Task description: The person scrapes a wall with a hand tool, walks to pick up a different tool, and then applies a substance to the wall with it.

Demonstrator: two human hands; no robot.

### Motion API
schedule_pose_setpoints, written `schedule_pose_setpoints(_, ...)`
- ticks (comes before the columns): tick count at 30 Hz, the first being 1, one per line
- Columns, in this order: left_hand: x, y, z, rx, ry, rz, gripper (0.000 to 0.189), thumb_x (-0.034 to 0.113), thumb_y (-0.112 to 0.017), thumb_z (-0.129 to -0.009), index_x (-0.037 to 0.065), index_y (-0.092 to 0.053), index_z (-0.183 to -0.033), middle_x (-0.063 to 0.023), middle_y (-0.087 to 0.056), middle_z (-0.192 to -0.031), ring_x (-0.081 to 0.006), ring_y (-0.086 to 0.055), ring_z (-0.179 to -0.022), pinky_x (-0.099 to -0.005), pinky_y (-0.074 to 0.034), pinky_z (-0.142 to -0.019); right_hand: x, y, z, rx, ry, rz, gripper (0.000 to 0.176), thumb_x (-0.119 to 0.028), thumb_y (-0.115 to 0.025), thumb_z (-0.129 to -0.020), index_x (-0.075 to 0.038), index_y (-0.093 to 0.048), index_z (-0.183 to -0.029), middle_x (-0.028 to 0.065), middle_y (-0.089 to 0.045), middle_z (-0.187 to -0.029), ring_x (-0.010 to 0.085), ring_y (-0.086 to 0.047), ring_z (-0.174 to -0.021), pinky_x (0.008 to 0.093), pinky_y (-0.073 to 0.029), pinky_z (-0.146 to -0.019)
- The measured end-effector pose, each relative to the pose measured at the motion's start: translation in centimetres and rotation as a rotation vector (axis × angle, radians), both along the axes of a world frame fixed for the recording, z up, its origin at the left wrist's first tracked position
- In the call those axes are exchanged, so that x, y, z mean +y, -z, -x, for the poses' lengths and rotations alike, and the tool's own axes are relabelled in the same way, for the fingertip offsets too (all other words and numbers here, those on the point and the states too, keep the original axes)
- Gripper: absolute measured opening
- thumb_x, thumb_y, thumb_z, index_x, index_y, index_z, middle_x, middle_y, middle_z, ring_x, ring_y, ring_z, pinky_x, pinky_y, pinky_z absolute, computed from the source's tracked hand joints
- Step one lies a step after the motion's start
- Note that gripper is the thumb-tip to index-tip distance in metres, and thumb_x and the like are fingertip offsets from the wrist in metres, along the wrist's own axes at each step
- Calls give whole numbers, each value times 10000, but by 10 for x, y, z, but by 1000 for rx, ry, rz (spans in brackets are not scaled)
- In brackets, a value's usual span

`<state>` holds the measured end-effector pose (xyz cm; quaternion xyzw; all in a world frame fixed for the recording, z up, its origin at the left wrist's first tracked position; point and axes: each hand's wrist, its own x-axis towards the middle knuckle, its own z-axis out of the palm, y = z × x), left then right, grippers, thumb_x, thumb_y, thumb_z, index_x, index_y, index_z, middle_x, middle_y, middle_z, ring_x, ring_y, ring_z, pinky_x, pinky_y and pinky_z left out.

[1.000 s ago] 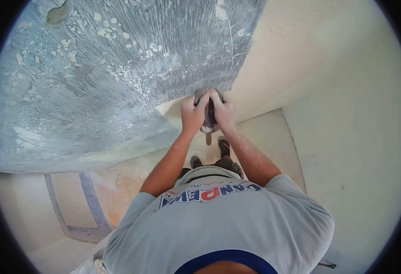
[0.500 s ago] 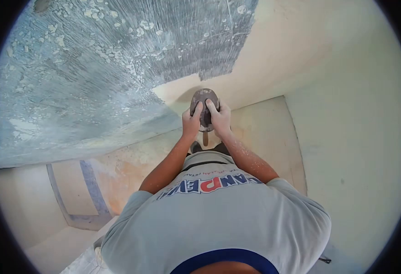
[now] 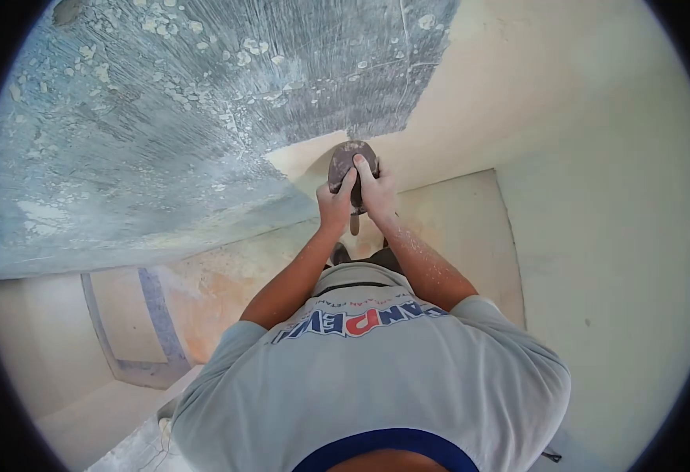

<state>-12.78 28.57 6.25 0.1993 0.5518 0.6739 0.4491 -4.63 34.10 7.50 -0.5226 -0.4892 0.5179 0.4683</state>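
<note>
Both hands are closed round a dark, dusty oval hand tool (image 3: 343, 161) close over the wall. From its near end sticks a short brown handle-like piece (image 3: 355, 226). My left hand (image 3: 334, 206) grips the left side, thumb pointing up along the top. On the right side my right hand (image 3: 378, 191) holds it, its thumb lying farther forward. Pale dust covers the fingers. Beyond the tool, a cream-coated patch of wall (image 3: 305, 156) meets the bare grey-blue wall surface (image 3: 203, 134). The tool's underside is hidden.
Smooth cream coating (image 3: 518, 71) covers the wall to the right. A pale greenish side wall (image 3: 596, 236) stands at right. Below lies a stained floor (image 3: 203, 295), with a shoe (image 3: 340, 253) on it. A blue-edged panel (image 3: 136, 322) shows at lower left.
Both hands have moved the tool a little up and away from my body. My right thumb sits farther forward on it, and the view has shifted slightly.
</note>
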Motion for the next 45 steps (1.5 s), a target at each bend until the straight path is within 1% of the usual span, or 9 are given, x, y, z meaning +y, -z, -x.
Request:
schedule_pose_setpoints(14, -6, -1, -1, -2, 64, -6, 245, 206, -704, -926, -31, -698, -991, -18, -684, -907, -78, -608, -769, -255, -495, -665, -3, -1, -3, -77, 33, -102, 380, -315, -746, -873, 39, -646, -777, 87, -637, -658, 116, -562, -627, 329, -475, -586)
schedule_pose_setpoints(16, -6, 2, -6, 59, -28, -13, 311, 256, -708, -921, -55, -706, -938, -36, -691, -834, -84, -612, -743, -269, -498, -647, -8, 2, -1, -47, 22, -73, 319, -266, -717, -904, 50, -674, -887, 61, -666, -766, 116, -570, -680, 313, -494, -626)
schedule_pose_setpoints(17, 2, -2, 0, 30, -18, -34, 310, 258, -715, -917, -52, -709, -932, -32, -686, -819, -81, -608, -725, -267, -495, -625, 2, 1, 3, -66, 41, -71, 385, -343, -755, -860, 28, -667, -809, 111, -653, -674, 133, -581, -632, 348, -490, -606)
schedule_pose_setpoints(27, 7, -16, 10, 72, 46, 51, 279, 228, -710, -912, -49, -708, -952, -22, -679, -844, -72, -599, -751, -259, -490, -648, 7, -11, 8, 23, 28, -46, 370, -326, -746, -870, 33, -662, -844, 119, -667, -727, 155, -581, -664, 346, -496, -649)
schedule_pose_setpoints(31, 0, -8, 7, 152, 73, 26, 286, 239, -712, -909, -43, -709, -957, -10, -677, -826, -65, -591, -733, -265, -484, -638, 1, 3, -4, -63, -14, -78, 316, -249, -695, -917, 66, -691, -921, 57, -666, -756, 104, -576, -703, 305, -488, -628)
schedule_pose_setpoints(32, -6, -8, 2, 197, 38, 7, 307, 246, -719, -903, -60, -709, -888, -18, -685, -771, -72, -595, -708, -276, -489, -626, -7, -2, -5, -73, 11, -38, 384, -349, -729, -883, 23, -652, -826, 85, -629, -696, 127, -551, -666, 338, -474, -625)
schedule_pose_setpoints(39, 8, -23, 10, 151, 37, -43, 286, 240, -712, -910, -45, -718, -930, -23, -698, -827, -75, -612, -753, -278, -506, -667, 7, -21, 3, 16, -10, -103, 386, -336, -737, -877, 29, -651, -786, 60, -612, -645, 114, -534, -612, 328, -464, -584)
schedule_pose_setpoints(43, -2, 7, -2, 196, -22, -65, 276, 227, -708, -912, -49, -715, -918, -28, -699, -813, -76, -606, -752, -287, -503, -669, -8, 0, -2, -44, 67, -117, 393, -330, -743, -873, 23, -630, -743, 61, -587, -624, 117, -516, -604, 322, -448, -565)
schedule_pose_setpoints(45, 11, -26, 8, 205, -11, -21, 277, 226, -708, -912, -51, -712, -905, -13, -683, -786, -68, -588, -740, -281, -493, -655, 10, -22, 7, 9, 25, -126, 392, -323, -743, -874, 19, -618, -728, 52, -569, -617, 108, -500, -612, 322, -446, -565)
